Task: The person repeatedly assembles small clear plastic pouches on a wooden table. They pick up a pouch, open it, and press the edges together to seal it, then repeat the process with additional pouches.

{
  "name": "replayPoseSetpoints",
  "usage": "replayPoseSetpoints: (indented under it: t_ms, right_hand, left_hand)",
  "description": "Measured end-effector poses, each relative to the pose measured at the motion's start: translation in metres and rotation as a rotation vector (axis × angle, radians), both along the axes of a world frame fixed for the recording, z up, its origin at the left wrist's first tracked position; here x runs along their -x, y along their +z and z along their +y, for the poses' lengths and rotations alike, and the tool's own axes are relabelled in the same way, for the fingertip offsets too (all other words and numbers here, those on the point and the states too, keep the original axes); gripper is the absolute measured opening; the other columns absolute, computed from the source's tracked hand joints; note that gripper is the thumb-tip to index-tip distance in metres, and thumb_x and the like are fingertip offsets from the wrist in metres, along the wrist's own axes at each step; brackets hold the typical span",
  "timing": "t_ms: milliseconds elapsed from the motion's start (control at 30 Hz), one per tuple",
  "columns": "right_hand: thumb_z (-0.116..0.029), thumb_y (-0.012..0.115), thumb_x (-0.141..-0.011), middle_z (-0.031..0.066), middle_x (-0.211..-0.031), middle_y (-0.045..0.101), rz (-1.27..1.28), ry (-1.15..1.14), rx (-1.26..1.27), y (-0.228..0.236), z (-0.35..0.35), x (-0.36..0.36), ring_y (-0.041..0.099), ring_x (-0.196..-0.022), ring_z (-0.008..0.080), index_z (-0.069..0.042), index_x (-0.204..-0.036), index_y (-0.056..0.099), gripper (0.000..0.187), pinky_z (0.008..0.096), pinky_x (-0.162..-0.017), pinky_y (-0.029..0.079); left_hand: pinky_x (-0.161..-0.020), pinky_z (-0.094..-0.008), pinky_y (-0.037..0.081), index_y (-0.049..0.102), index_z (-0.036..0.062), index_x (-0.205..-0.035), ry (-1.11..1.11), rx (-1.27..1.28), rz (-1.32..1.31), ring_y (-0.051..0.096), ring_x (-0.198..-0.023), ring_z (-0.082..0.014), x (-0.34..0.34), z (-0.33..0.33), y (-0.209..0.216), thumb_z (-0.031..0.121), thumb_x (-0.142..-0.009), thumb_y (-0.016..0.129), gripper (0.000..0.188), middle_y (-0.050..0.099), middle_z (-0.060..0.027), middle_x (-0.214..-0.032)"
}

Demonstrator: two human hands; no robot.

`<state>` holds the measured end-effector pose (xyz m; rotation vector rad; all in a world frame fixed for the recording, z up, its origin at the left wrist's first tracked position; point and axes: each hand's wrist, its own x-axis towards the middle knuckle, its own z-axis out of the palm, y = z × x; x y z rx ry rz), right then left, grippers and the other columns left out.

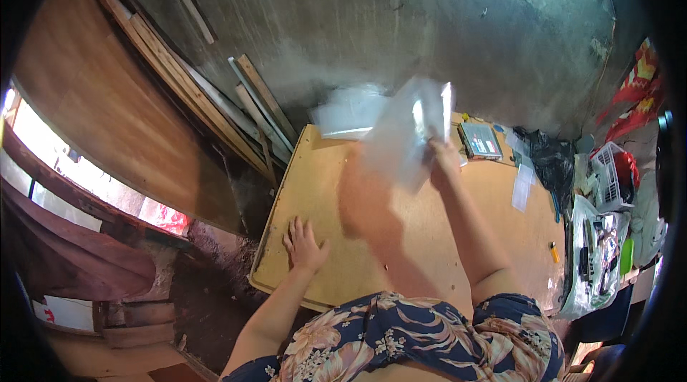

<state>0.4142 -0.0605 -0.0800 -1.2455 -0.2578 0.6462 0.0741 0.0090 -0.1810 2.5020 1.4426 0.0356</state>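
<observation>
Currently, the right hand (445,158) grasps a blurred translucent sheet (402,137) toward the far edge of the table (318,178), the left hand (305,247) lying released near the left edge.

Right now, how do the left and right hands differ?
The left hand is palm-down with fingers spread; the right hand grips a blurred, translucent plastic sheet. The left hand rests near the left edge of the table, while the right hand reaches farther out, toward the wall. Both are bare.
</observation>
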Motion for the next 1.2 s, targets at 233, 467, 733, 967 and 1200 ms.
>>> replayPoseSetpoints:
  t_ms: [233,467,733,967,1200]
  right_hand:
    - [-0.008,0.044,-0.093,0.0088,-0.119,0.061,-1.101,-0.199,-0.232,0.032,0.125,-0.059,0.056,-0.111,0.0235,-0.009,-0.121,0.058,0.031,0.0320,-0.096,0.041]
    - [-0.019,0.048,-0.090,0.0058,-0.144,0.038,-1.454,0.642,0.974,-0.067,0.199,-0.032,0.034,-0.133,0.0291,-0.027,-0.134,0.046,0.045,0.0549,-0.109,0.024]
    - [-0.037,0.064,-0.079,0.0098,-0.151,0.023,-1.252,0.287,0.828,-0.106,0.138,-0.031,0.020,-0.139,0.0342,-0.022,-0.141,0.034,0.071,0.0617,-0.107,0.020]
    - [-0.026,0.058,-0.082,0.0215,-0.141,0.034,-1.011,0.245,1.450,-0.130,-0.029,-0.095,0.035,-0.128,0.0424,-0.017,-0.133,0.043,0.054,0.0570,-0.097,0.037]
    - [-0.017,0.050,-0.088,0.0220,-0.102,0.064,-0.838,0.300,1.122,-0.119,-0.102,-0.063,0.063,-0.089,0.0344,-0.004,-0.103,0.061,0.023,0.0387,-0.078,0.050]
  left_hand:
    - [-0.105,-0.0527,0.018,0.043,0.0095,-0.133,-0.131,-0.136,0.006,0.022,-0.135,-0.0321,-0.007,-0.004,-0.005,0.038,-0.078,0.058,0.063,0.030,-0.0139,-0.144]
    - [-0.105,-0.0526,0.018,0.047,0.0099,-0.129,-0.127,-0.138,-0.045,0.024,-0.134,-0.0325,-0.010,-0.002,0.004,0.038,-0.076,0.060,0.060,0.033,-0.0144,-0.142]
    - [-0.105,-0.0513,0.018,0.047,0.0087,-0.128,-0.125,-0.136,-0.008,0.023,-0.134,-0.0328,-0.013,-0.002,0.001,0.037,-0.076,0.060,0.061,0.033,-0.0145,-0.142]
    - [-0.107,-0.0508,0.016,0.047,0.0099,-0.129,-0.103,-0.135,0.000,0.020,-0.136,-0.0319,-0.012,-0.006,-0.008,0.037,-0.078,0.058,0.060,0.031,-0.0140,-0.144]
    - [-0.107,-0.0515,0.019,0.045,0.0084,-0.132,-0.195,-0.220,-0.068,0.027,-0.134,-0.0333,-0.008,-0.013,-0.010,0.035,-0.077,0.061,0.063,0.033,-0.0164,-0.143]
